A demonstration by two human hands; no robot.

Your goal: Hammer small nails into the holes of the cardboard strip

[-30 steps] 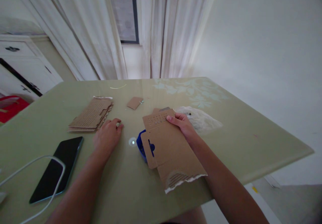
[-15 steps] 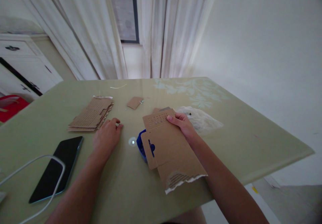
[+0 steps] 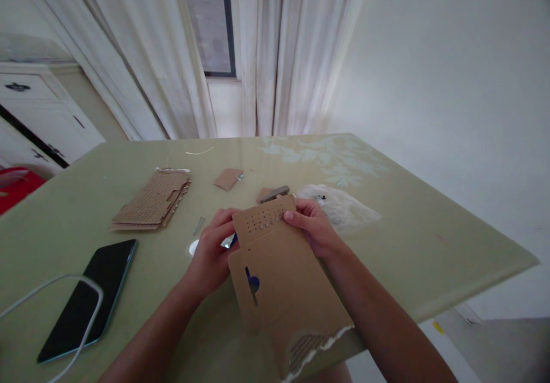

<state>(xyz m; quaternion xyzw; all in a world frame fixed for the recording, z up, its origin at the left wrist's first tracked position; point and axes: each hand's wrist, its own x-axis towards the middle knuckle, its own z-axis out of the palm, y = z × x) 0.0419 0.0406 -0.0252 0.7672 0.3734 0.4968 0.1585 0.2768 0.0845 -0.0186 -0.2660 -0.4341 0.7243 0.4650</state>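
1 cardboard piece [image 3: 290,277] is resting pinched in my right grip [image 3: 315,228]; my left grip [image 3: 209,258] is curling behind its left edge, closure staying hidden from me.

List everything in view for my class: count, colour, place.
punched cardboard sheet: one, brown, foreground
cardboard stack: one, brown, left
small cardboard pieces: two, brown, beyond sheet
grey object: one, grey, beyond sheet
blue object: one, blue, behind sheet
thin pins: seemingly two, silvery, near stack
plastic bag: one, translucent, right
device: one, black, near left
cable: one, white, across device
table: one, pale green, beneath
curtains: count unclear, white, background
window: one, grey, between curtains
cabinet: one, white, far left
red item: one, red, left edge
wall: one, white, right
left hand: one, bare, sheet's left edge
right hand: one, bare, holding sheet
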